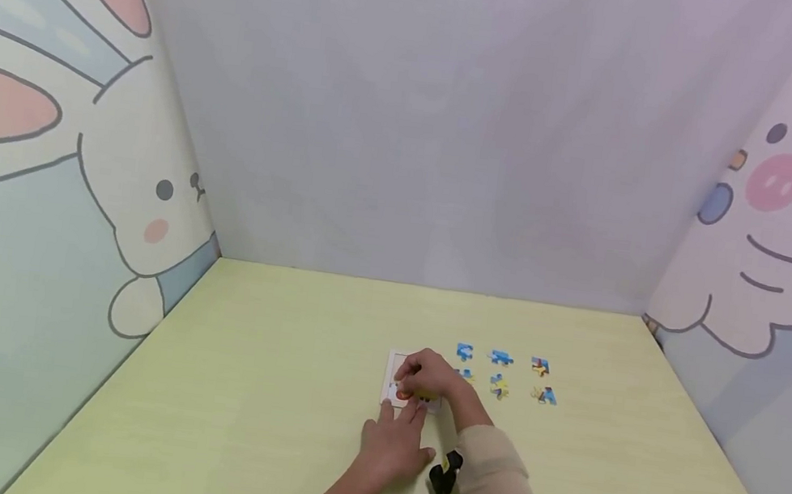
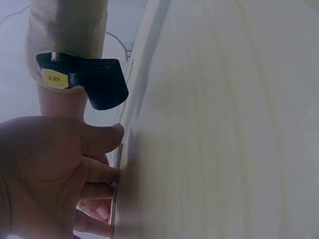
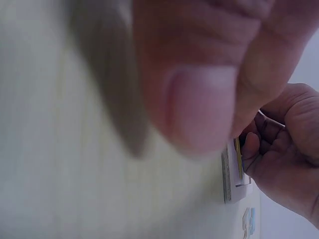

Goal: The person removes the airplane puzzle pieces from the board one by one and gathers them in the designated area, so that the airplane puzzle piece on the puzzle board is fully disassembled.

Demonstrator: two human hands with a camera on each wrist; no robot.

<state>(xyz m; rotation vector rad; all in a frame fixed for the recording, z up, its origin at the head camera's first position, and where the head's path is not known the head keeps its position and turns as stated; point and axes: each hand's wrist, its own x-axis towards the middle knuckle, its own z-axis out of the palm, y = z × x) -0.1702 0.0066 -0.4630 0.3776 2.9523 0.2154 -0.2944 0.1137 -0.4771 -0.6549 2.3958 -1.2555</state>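
A small white-framed jigsaw tray point(image 1: 388, 377) lies flat on the table, partly covered by both hands. Red and yellow picture parts show along its near side. My left hand point(image 1: 394, 446) spreads straight fingers onto the tray's near edge; in the left wrist view, that hand point(image 2: 45, 174) has its fingertips right at the rim. My right hand point(image 1: 431, 373) reaches over the tray with curled fingers and thumb close together, tips down at its left part. In the right wrist view, the right hand point(image 3: 289, 144) hides its fingertips' contact, so I cannot tell whether it pinches a puzzle piece.
Several loose jigsaw pieces lie in two rows right of the tray, among them a blue one point(image 1: 501, 358) and a yellow-blue one point(image 1: 499, 386). A black wrist camera point(image 1: 445, 473) sits on the right forearm, near the left thumb point(image 3: 199, 109). Cartoon-printed walls surround the table point(image 1: 262, 395).
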